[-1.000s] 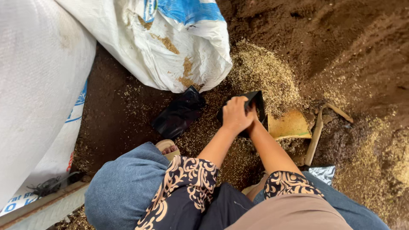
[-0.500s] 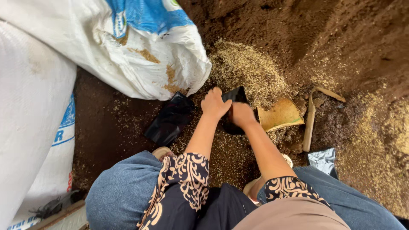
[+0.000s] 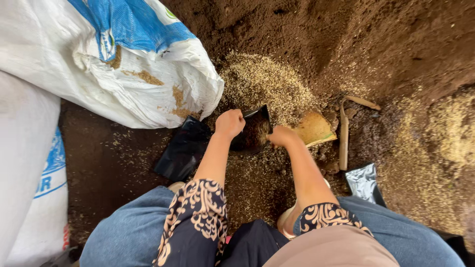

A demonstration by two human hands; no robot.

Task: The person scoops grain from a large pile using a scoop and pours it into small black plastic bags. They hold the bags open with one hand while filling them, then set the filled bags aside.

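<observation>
Since half a second ago both hands have stayed at the mouth of the small black bag [image 3: 255,131], and the view has shifted a little, so that the bag and the white sack sit further right in the picture. The left hand [image 3: 229,123] is clenched on the bag's left edge, holding it open. The right hand [image 3: 282,136] is curled at the bag's right edge, pressed against a yellowish scoop [image 3: 312,128] that lies just right of the bag; whether it grips the scoop or the bag's rim cannot be told. Brown soil and pale husks show inside the bag's opening.

Left of the black bag lies a flat heap of empty black bags [image 3: 184,151], touching it. Above and left of the bag a big white sack [image 3: 114,64] with a blue panel lies on its side, dusted with husks. A second white sack [image 3: 29,178] stands further left. Right of the bag, past the scoop, a wooden-handled tool [image 3: 343,133] lies on the soil, and below that a shiny grey pouch [image 3: 363,183].

A pile of husks [image 3: 262,81] spreads just above the bag. The ground [image 3: 346,44] is dark loose soil, with more husks scattered far right.
</observation>
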